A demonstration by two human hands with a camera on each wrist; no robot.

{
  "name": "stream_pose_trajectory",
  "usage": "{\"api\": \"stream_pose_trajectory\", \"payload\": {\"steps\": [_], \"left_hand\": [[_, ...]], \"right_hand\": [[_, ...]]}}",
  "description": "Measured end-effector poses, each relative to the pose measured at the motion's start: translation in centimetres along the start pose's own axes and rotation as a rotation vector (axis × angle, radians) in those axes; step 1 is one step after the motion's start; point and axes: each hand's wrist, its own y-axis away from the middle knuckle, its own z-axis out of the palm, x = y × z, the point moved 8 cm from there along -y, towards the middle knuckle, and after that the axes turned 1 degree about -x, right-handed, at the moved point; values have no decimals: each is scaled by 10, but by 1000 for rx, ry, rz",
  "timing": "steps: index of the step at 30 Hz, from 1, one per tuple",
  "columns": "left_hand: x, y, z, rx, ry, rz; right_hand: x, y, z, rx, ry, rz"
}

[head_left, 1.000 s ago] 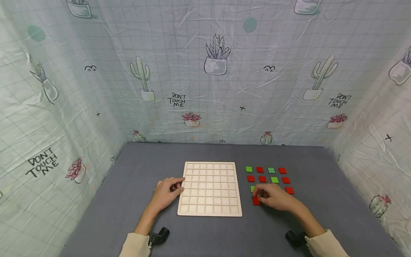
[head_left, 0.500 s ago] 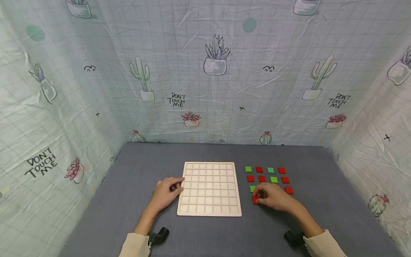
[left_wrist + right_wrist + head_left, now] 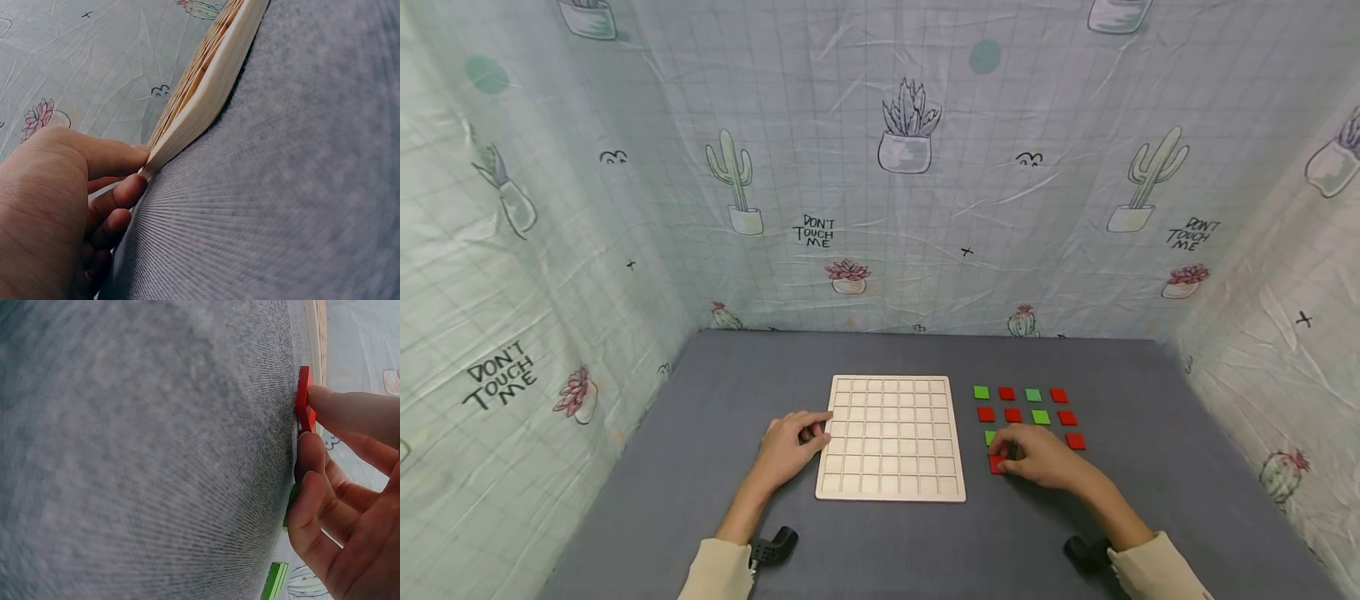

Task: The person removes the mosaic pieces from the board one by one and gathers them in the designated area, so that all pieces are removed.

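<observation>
A square pale wooden grid board [image 3: 891, 437] lies flat, its cells bare. At its left edge my left hand [image 3: 786, 448] holds the rim with thumb and fingers; the left wrist view shows the thumb tip on the board's edge [image 3: 206, 100] and the other fingers curled beneath. To the right of the board, my right hand [image 3: 1041, 457] pinches a red square tile [image 3: 996, 465] at the front of the tile group. In the right wrist view the thumb touches this red tile [image 3: 304, 400], and the fingertips are close to its lower end. That hand partly covers the nearer tiles.
Behind the right hand lie rows of red and green tiles, among them a green tile [image 3: 981, 392], a darker green tile [image 3: 1033, 395] and a red tile [image 3: 1076, 442]. A grey cloth [image 3: 880, 546] covers the table. A printed curtain [image 3: 917, 217] encloses the back and sides.
Both hands stay almost in place. The right fingers have shifted very slightly on the red tile, while the left hand stays at the board's edge. The head view has moved a little.
</observation>
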Motion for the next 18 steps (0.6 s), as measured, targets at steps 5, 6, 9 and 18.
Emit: {"api": "stream_pose_trajectory", "payload": {"steps": [5,6,9,18], "left_hand": [[0,1,1,3,-1,2],[0,1,1,5,1,4],[0,1,1,14,-4,10],[2,0,-1,20,-4,15]], "right_hand": [[1,1,1,-7,-3,12],[0,1,1,-5,-3,9],[-1,2,0,2,11,7],[-2,2,-2,6,77,2]]}}
